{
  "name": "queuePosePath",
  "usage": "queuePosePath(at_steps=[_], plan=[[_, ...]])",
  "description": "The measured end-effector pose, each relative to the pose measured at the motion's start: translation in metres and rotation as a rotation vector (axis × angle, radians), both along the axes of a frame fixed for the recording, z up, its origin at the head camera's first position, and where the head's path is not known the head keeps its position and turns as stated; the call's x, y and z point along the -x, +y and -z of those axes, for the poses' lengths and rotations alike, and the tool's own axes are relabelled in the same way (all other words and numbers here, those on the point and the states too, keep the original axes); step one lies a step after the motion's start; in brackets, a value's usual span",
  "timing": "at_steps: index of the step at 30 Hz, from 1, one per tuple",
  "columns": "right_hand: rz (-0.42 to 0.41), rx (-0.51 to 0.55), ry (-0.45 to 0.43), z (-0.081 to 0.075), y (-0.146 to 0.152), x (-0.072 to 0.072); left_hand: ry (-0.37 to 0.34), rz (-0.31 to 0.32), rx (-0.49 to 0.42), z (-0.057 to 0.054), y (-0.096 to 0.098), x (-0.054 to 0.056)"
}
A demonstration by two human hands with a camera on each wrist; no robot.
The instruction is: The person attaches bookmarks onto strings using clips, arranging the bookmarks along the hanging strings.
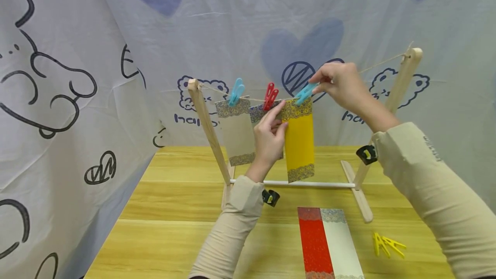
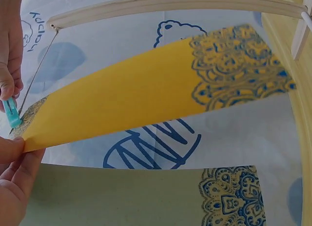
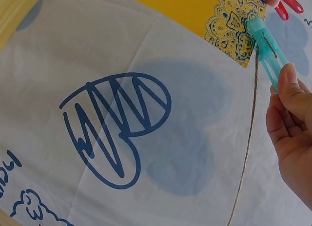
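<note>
- right hand (image 1: 341, 83): grip nearly closed, pinching blue clothespin (image 1: 305, 94) at top edge of yellow card (image 1: 300, 139)
- left hand (image 1: 271, 134): grip pinching card's upper side
- red card (image 1: 315, 244) on worktop (image 1: 155, 227)

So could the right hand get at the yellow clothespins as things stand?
Probably not without letting go: the right hand is pinching a blue clothespin at the yellow card. Otherwise, nothing seems to cover the yellow clothespins on the table.
</note>
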State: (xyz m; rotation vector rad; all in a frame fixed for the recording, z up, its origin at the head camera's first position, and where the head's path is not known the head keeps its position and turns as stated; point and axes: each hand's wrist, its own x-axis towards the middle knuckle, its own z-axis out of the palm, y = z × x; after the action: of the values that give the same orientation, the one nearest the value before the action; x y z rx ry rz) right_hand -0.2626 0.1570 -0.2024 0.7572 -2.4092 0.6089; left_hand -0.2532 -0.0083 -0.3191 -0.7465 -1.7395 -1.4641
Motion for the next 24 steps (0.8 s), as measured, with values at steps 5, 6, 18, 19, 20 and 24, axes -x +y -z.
queuePosePath(at_steps=[5,6,18,19,20,24], plan=[[-0.015,-0.023,0.010,-0.0002,-0.0008,0.0015,0.004,-0.009,0.002,0.0001,0.0004,0.0003],[-0.017,-0.027,0.008,-0.0004,-0.0011,0.0016,0.005,-0.011,0.003,0.0003,0.0004,0.0006],[-0.031,-0.071,-0.088,-0.0017,-0.0033,0.0006,0.019,-0.016,0.006,-0.0011,0.0000,0.0022],[-0.035,-0.073,-0.106,-0.0014,-0.0031,0.0007,0.017,-0.021,0.009,-0.0011,0.0000,0.0023],[-0.041,-0.075,-0.122,-0.0009,-0.0029,0.0012,0.014,-0.027,0.013,-0.0009,0.0000,0.0024],[-0.079,-0.080,-0.118,0.0031,-0.0019,0.0044,-0.005,-0.057,0.038,0.0002,-0.0003,0.0027]])
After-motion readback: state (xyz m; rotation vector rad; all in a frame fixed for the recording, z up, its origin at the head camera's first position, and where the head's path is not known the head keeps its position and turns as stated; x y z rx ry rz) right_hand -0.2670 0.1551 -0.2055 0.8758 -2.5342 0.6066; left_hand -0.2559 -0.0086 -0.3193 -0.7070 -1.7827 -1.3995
